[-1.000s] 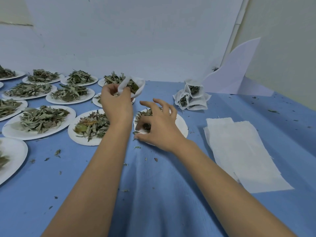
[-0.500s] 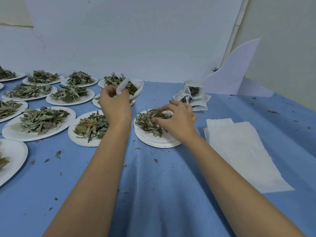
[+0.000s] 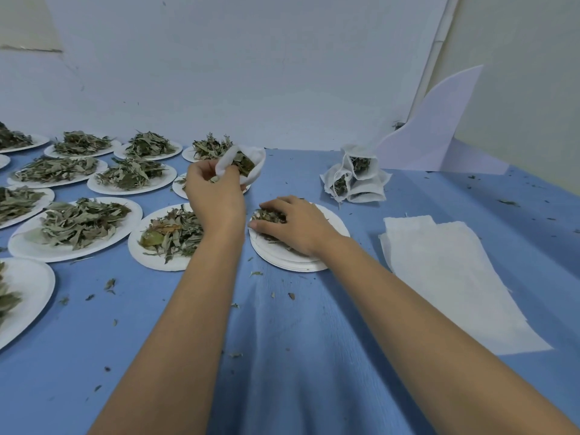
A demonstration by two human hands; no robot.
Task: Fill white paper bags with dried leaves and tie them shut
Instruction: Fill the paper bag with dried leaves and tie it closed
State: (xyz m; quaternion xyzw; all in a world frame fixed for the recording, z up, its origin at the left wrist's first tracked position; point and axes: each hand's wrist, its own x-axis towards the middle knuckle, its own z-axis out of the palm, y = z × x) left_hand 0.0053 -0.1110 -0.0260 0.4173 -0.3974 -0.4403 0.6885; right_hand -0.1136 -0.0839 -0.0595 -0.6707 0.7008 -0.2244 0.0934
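Above the blue tablecloth (image 3: 282, 356), over the far plates, my left hand (image 3: 215, 196) pinches a white paper bag (image 3: 255, 158) by its rim, thumb and fingers curled round the paper. The bag is held clear of the table, its mouth spread wide and turned up and back toward me, so I see brown-green leaves already inside. Its rim slants up from my fingers toward the right. The lower body is hidden behind my hand, so I cannot tell how its length runs.

Just right of it and lower, my right hand (image 3: 295, 224) lies palm down on a stack of paper plates (image 3: 301, 265). Its fingers curl over a small heap of dried leaves (image 3: 266, 215), with the thumb tucked against the heap's near edge, grasping them.

Left of that stack, more plates of leaves (image 3: 78, 221) cover the table in rows. Farther right, near the wall, filled bags (image 3: 354, 180) lie in a pile, two with leaves showing at their mouths. Flat empty bags (image 3: 455, 277) lie stacked beside my right forearm.
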